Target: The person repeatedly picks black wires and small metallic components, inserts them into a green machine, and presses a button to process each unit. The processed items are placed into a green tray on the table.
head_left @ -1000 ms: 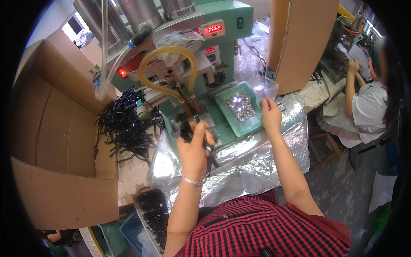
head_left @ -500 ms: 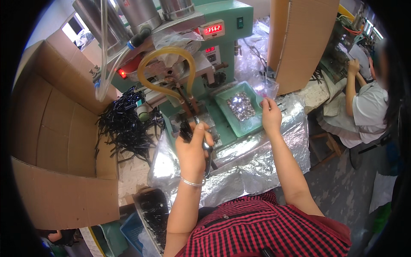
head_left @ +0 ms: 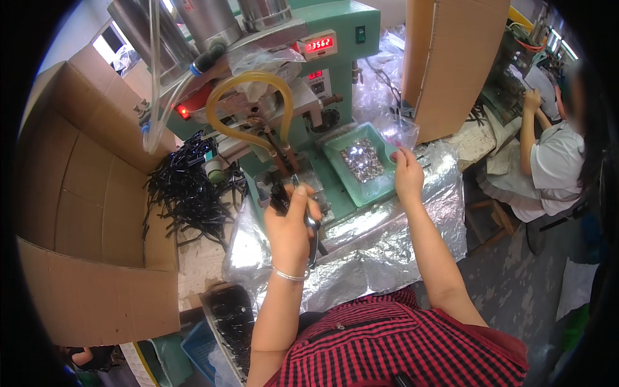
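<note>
My left hand is closed around several slim black glossy pieces, with a shiny metal part showing near the thumb. Its fingertips are just below two copper-coloured rods of a green bench machine. The exact kind of the black pieces cannot be made out. At the right rim of a green tray is my right hand, thumb and fingers pinched together. Whatever lies between them is too small to name. Inside the tray lies a heap of small shiny metal bits.
A pile of black strips lies left of the machine, beside an open cardboard box. Crinkled foil covers the bench front. A yellowish hose loops in front of the machine. Another cardboard box stands behind; a co-worker sits at right.
Both hands stay almost where they were. The fingers of my right hand have shifted very slightly at the tray's rim.
</note>
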